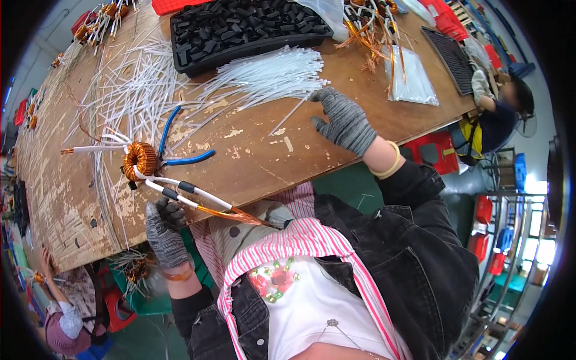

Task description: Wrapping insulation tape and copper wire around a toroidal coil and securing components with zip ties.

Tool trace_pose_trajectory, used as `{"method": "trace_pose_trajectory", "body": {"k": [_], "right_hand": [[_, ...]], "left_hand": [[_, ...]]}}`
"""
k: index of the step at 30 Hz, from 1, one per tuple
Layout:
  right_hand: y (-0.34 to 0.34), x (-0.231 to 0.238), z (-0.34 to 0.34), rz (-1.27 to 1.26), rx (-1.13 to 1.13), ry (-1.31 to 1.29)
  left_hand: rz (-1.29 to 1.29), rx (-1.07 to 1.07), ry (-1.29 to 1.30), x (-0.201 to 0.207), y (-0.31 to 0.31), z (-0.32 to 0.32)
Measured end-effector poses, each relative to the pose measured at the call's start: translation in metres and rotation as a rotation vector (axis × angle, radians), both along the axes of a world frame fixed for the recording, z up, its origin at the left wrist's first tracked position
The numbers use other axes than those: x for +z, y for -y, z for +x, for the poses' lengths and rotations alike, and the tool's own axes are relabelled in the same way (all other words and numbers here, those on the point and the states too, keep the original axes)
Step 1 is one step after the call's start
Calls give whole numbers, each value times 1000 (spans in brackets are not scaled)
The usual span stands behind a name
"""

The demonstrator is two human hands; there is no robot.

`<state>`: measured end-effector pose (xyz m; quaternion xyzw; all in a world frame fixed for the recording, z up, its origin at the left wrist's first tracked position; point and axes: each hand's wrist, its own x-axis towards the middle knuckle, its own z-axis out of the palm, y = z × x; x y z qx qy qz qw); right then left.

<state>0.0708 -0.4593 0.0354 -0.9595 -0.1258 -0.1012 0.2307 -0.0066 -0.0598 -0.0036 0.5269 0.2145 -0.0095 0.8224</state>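
- Far left, lower corner: another person [63, 312] sits below the bench edge. I can't make out what their hands hold.
- The worn wooden bench [252, 159] fills the upper half. Loose white sleeving tubes [129, 90] are strewn across its left part, and more wound coils [99, 21] lie at the far left corner.
- My left hand [163, 231], in a grey knit glove, sits at the near bench edge. Its fingers are curled shut around the sleeved leads [180, 191] of a copper toroid coil [140, 160].
- The coil rests on the bench just beyond that hand. White tubes with short black sections already cover several leads, but bare copper wire ends [240, 215] poke out toward my chest. I judge the sleeving partly done, with this coil not yet finished.
- Blue-handled pliers [180, 150] lie just beside the coil, untouched.
- Centre: a bundle of white cable ties [270, 75] lies fanned out in front of a black tray of small black parts [240, 27].
- My right hand [343, 120], also gloved, reaches to the end of that bundle. The fingers are spread and loosely bent, touching the tie tips but gripping nothing that I can see.
- Right: a clear plastic bag [411, 78], a heap of bare copper leads [375, 30], a flat black grid tray [453, 60], and a second co-worker [501, 114] at the far corner.
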Motion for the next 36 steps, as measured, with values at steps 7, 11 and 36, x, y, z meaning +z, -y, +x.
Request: {"method": "trace_pose_trajectory", "body": {"k": [7,11,36], "right_hand": [[-14,-9,56,-394,63,-6],[-26,-9,89,-548,102,-52],[-53,-5,57,1188,357,-82]], "left_hand": [[-9,54,-28,7,12,1],[-60,58,12,3,10,-2],[-29,96,25,1,9,-4]]}}
